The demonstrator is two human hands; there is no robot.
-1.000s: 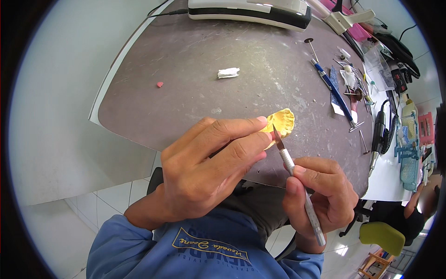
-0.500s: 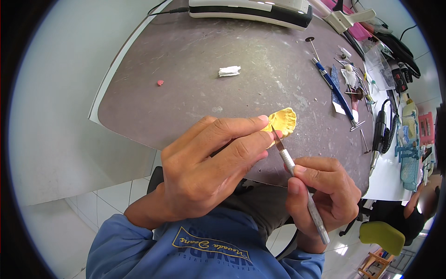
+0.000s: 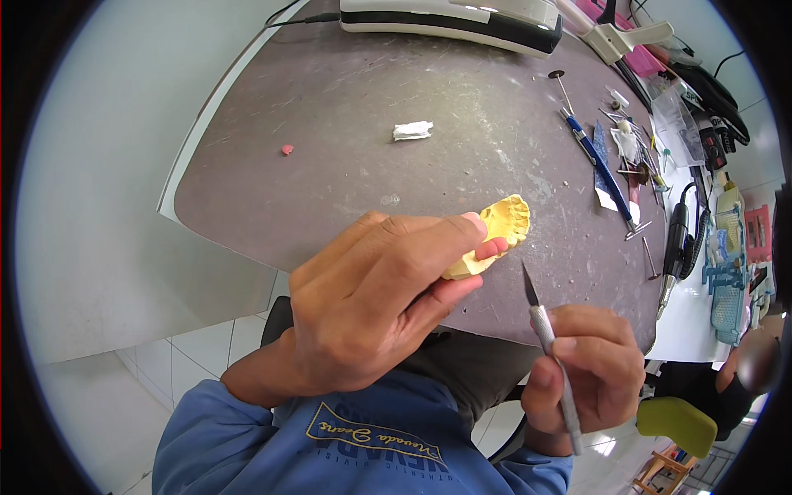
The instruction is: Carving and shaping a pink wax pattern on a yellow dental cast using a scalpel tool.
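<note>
In my left hand is a yellow dental cast with tooth shapes along its far rim. My fingers close over its near part and hide much of it. A small pink piece, likely wax, sits on the cast close to my fingertips. My right hand grips the silver handle of a craft knife between thumb and fingers. Its pointed blade tilts up and away from me, apart from the cast, to the right of it.
On the grey-brown table mat lie a white roll and a pink crumb. A blue pen-like tool and several small burs are at right, with a black handpiece beyond. A white-and-black device stands at the back.
The knife blade has come off the cast and moved right and toward me. My left index finger has drawn back, uncovering more of the cast and the pink piece.
</note>
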